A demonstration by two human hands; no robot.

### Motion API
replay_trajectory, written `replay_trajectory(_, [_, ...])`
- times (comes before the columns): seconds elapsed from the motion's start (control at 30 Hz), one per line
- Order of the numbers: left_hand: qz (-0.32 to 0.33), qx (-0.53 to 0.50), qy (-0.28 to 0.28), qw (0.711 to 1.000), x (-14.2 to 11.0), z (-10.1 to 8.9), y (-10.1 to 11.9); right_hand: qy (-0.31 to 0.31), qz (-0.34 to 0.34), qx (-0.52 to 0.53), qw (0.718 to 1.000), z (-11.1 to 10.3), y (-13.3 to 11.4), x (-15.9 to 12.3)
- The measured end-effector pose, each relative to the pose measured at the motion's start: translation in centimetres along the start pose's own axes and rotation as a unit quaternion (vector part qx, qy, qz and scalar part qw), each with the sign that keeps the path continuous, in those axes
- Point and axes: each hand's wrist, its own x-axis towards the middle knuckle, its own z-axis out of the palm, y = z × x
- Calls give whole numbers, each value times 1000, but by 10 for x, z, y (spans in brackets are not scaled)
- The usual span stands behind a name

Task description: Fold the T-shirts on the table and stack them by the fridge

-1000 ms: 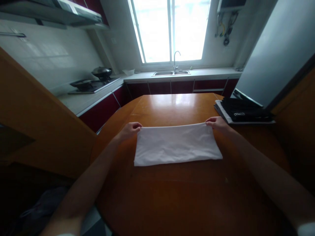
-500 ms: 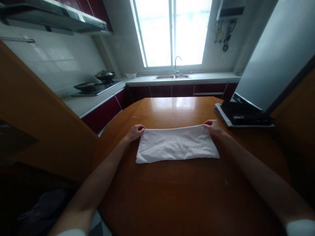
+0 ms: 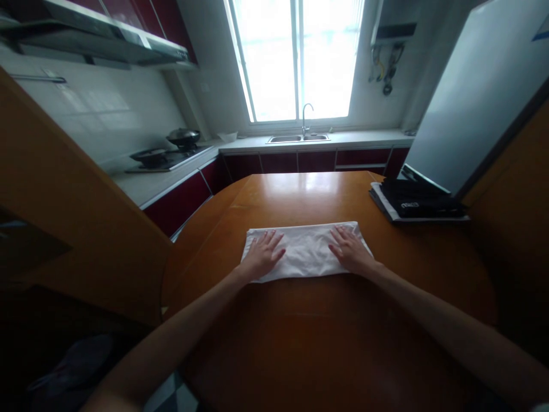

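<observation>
A white folded cloth [image 3: 306,252], seemingly a garment, lies as a wide flat strip on the brown wooden table [image 3: 300,343]. Small wrinkles show across its middle. My left hand [image 3: 262,256] rests on its left part, palm down with the fingers spread. On the right part lies my right hand [image 3: 349,250], also flat with fingers apart. Neither hand grips the fabric. Parts of the cloth under both palms are hidden.
A stack of folded dark and white clothes [image 3: 420,200] sits at the table's right side. Beyond the table are a counter with a sink [image 3: 298,138], a stove with pans [image 3: 184,137], and a tall pale refrigerator [image 3: 472,97] on the right.
Both hands have let go of the cloth's far corners. They have moved inward and toward me, and now lie flat on top of it.
</observation>
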Motion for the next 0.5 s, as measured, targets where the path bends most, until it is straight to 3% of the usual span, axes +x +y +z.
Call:
replay_trajectory(0.1, [-7,19,-32,999,-10,8,-3,-49,1,-31,998,6,5,-12])
replay_trajectory(0.23, [-11,21,-43,999,-3,-1,-1,-58,-6,-31,998,-3,6,-4])
replay_trajectory(0.37, [1,18,-4,1000,21,-7,35,-18,2,-10,1000,-10,-18,18])
replay_trajectory(0.5, [6,15,8,1000,38,9,73,-39,26,0,999,4,-42,31])
